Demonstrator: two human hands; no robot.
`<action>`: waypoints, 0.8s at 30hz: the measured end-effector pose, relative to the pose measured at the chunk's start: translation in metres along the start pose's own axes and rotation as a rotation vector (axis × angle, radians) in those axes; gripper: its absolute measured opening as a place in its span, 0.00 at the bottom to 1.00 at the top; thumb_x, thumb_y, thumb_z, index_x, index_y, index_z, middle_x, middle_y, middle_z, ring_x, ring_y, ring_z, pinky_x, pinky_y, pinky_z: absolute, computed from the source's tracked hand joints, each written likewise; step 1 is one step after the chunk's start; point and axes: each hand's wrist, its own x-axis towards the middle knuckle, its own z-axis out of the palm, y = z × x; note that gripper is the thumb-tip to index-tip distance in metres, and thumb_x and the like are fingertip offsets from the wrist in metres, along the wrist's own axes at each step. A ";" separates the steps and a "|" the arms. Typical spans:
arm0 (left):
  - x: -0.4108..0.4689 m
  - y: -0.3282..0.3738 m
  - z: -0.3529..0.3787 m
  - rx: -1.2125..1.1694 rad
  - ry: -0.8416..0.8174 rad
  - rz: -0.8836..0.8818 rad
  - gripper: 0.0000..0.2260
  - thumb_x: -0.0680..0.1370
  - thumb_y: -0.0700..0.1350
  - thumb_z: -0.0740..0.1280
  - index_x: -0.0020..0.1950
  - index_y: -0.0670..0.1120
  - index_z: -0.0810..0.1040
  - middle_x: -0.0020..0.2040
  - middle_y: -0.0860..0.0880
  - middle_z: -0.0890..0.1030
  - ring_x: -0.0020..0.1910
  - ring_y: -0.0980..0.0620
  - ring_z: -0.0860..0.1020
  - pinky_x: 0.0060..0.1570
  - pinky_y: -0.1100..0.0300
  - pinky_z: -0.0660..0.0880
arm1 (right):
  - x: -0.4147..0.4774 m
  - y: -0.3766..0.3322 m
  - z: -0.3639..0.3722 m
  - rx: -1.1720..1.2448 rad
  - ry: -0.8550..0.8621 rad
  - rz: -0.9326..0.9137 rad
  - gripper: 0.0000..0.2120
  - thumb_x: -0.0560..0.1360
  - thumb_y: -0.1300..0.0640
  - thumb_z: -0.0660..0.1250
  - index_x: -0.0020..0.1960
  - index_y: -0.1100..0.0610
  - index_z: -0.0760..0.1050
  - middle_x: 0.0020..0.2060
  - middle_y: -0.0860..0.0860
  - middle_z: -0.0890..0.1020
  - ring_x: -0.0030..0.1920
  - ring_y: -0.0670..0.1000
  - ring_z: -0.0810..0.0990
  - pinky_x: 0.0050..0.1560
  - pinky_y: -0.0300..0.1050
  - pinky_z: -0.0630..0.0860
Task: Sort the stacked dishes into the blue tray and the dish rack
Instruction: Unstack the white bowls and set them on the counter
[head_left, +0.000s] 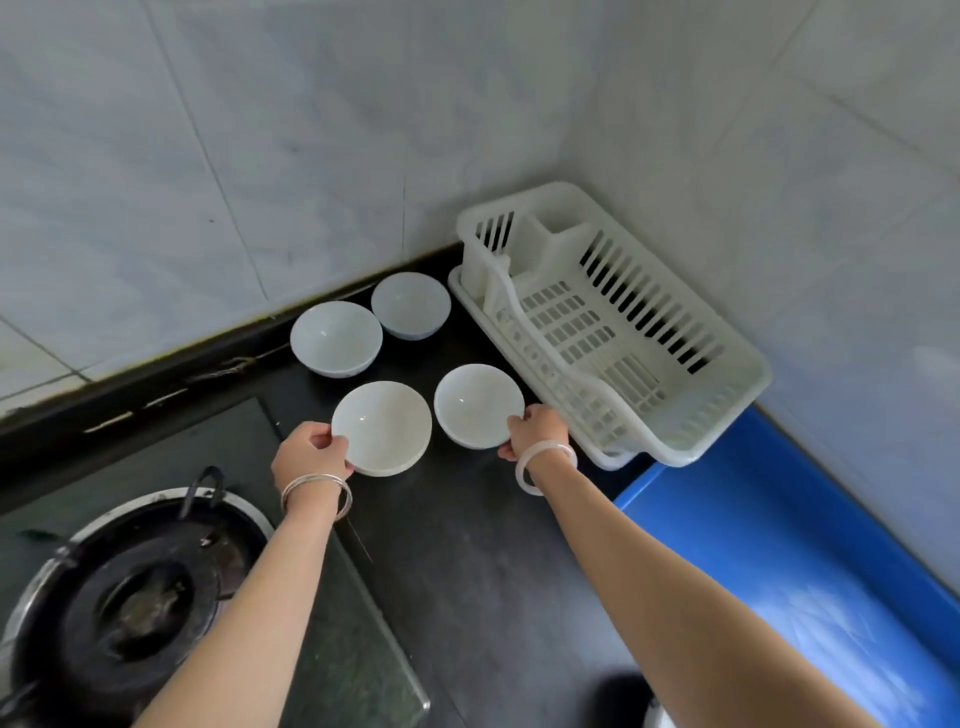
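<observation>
Four white dishes on the dark bench, none stacked. Near-left dish (382, 427) gripped at its rim by left hand (309, 451); near-right dish (478, 405) gripped at its rim by right hand (537, 431). Two bowls (336, 338) (410, 305) sit behind, by the wall. White dish rack (613, 327) just right of them, in the corner; blue tray (810, 571) nearer, along right wall. Gas burner (135, 597) lower left.

Left hand (310, 448) grips near plate (382, 427) at its left rim; right hand (536, 429) grips second plate (478, 404) at its lower-right rim, dish rack (613, 322) just beyond.
</observation>
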 end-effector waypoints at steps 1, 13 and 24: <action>0.003 0.000 0.001 -0.016 0.002 -0.009 0.10 0.73 0.34 0.64 0.52 0.40 0.79 0.49 0.40 0.82 0.38 0.44 0.78 0.44 0.49 0.80 | 0.003 -0.001 0.003 0.000 -0.003 0.011 0.04 0.75 0.61 0.58 0.41 0.56 0.69 0.29 0.56 0.80 0.27 0.52 0.81 0.44 0.55 0.82; 0.017 -0.012 0.003 -0.196 -0.009 -0.083 0.09 0.75 0.35 0.65 0.54 0.41 0.76 0.55 0.40 0.79 0.49 0.43 0.78 0.43 0.55 0.78 | 0.014 -0.005 0.022 0.163 -0.017 0.065 0.06 0.77 0.57 0.61 0.52 0.58 0.71 0.34 0.54 0.80 0.29 0.48 0.82 0.33 0.40 0.81; 0.008 -0.015 0.014 -0.569 -0.155 -0.264 0.18 0.78 0.35 0.59 0.68 0.44 0.68 0.62 0.43 0.76 0.51 0.40 0.78 0.47 0.50 0.76 | -0.001 0.004 0.035 0.730 -0.174 0.217 0.20 0.76 0.63 0.64 0.68 0.58 0.69 0.50 0.59 0.82 0.46 0.53 0.83 0.46 0.43 0.81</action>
